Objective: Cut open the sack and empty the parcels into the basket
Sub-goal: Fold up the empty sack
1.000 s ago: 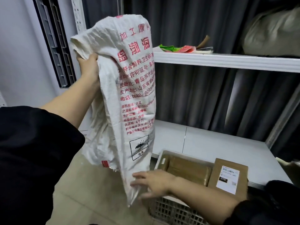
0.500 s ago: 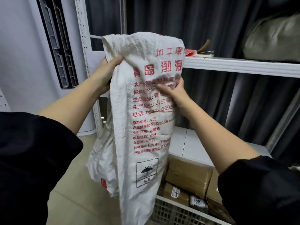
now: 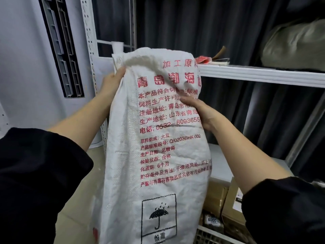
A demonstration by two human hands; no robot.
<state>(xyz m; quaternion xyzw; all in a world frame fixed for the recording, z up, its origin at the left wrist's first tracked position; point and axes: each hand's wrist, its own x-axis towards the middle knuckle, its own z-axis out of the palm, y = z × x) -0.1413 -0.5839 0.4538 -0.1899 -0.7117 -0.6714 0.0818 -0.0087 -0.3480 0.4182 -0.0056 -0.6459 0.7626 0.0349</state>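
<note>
Directly in front of you, held up at about chest height, hangs a white woven sack (image 3: 158, 155) printed with red Chinese text and a black umbrella symbol near its lower end. Your left hand (image 3: 112, 83) grips the sack's upper left edge, fingers curled into the bunched fabric. Your right hand (image 3: 198, 111) pinches the sack's right side a little lower, thumb on the printed face and fingers hidden behind the cloth. Both of your arms wear black sleeves pushed up the forearm.

Below and to the right of the sack, partly hidden by it and by your right sleeve, brown cardboard parcels (image 3: 216, 194) lie in a white plastic basket (image 3: 209, 236) with a lattice wall; only the basket's near corner shows. One small parcel carries a label reading 2009.

Behind the sack runs a white metal shelf (image 3: 263, 74) with dark curtains behind it. On that shelf sit some red and tan papers (image 3: 211, 59), and to the far right a bulky grey-green bundle (image 3: 295, 43). A white standing air-conditioning unit (image 3: 35, 67) is to your left.
</note>
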